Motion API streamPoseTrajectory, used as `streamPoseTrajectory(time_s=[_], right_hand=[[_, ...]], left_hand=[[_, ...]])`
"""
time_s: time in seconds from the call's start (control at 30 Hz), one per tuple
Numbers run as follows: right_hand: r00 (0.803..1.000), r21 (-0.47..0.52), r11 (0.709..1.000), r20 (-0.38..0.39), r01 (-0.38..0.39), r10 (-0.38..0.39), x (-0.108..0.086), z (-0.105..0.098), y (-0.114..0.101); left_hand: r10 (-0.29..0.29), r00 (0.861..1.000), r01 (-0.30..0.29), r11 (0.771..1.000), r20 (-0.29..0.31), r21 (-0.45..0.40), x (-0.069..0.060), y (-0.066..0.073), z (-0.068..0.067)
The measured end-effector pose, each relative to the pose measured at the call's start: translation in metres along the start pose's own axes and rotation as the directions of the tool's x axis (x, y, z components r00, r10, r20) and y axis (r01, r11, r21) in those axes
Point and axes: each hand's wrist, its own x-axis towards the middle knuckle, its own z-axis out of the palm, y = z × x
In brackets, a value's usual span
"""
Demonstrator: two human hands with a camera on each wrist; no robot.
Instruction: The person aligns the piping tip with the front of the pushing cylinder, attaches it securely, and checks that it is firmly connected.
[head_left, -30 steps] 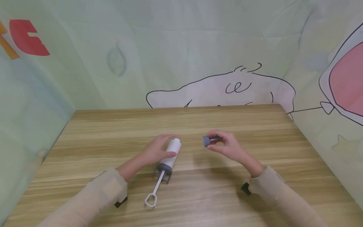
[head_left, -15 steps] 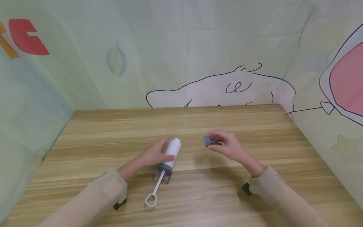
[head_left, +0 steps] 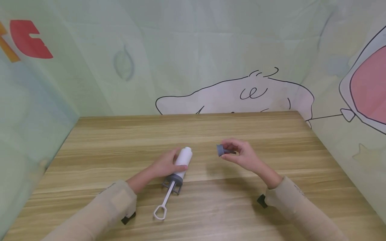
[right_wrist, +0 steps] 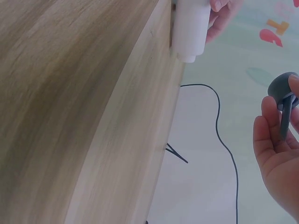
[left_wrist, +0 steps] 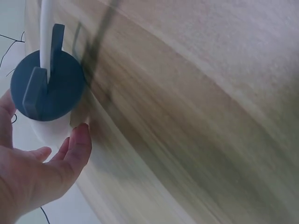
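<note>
A white syringe-like press (head_left: 183,161) lies slanted on the table, with a grey end cap (left_wrist: 65,95) and a thin white plunger rod that ends in a loop handle (head_left: 160,212). My left hand (head_left: 165,164) holds its barrel, thumb across the top and fingers on the far side. To the right, my right hand (head_left: 241,154) pinches a small grey funnel-shaped piece (head_left: 219,150) above the table. In the right wrist view the grey piece (right_wrist: 280,88) shows a rounded wide end and a narrow stem lying along the fingers. The barrel's nozzle end (head_left: 187,149) points away from me.
The wood-grain table (head_left: 126,134) runs back to a printed cloth backdrop (head_left: 181,50), which also hangs along both sides. A dark strap piece (head_left: 262,201) shows under the right sleeve, and another (head_left: 128,218) under the left.
My left hand has closed in around the barrel, its fingers now lower along the far side. The right hand has turned the grey piece slightly, staying in nearly the same place.
</note>
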Motion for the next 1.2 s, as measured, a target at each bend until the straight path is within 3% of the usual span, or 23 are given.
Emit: streamPoseTrajectory(time_s=[0.53,0.73,0.87,1.1,1.2], right_hand=[[1.000,-0.006,1.000,-0.002,0.000,0.000,-0.002,0.000,0.000],[1.000,-0.001,1.000,-0.004,0.010,-0.010,-0.002,0.000,0.000],[1.000,-0.011,1.000,-0.004,0.010,-0.010,-0.002,0.000,0.001],[1.000,-0.011,1.000,-0.006,0.020,-0.020,-0.003,0.000,0.002],[1.000,-0.017,1.000,-0.005,0.018,-0.018,-0.003,0.000,0.002]], left_hand=[[-0.058,0.998,0.058,0.994,-0.004,-0.093,0.008,-0.004,0.008],[-0.064,0.998,0.063,0.996,-0.020,-0.062,0.008,-0.002,0.008],[-0.067,0.998,0.067,0.997,-0.010,-0.037,0.007,0.003,0.005],[-0.079,0.996,0.081,0.994,0.035,-0.072,0.004,0.013,-0.005],[-0.046,0.998,0.050,0.995,0.053,-0.084,0.002,0.017,-0.009]])
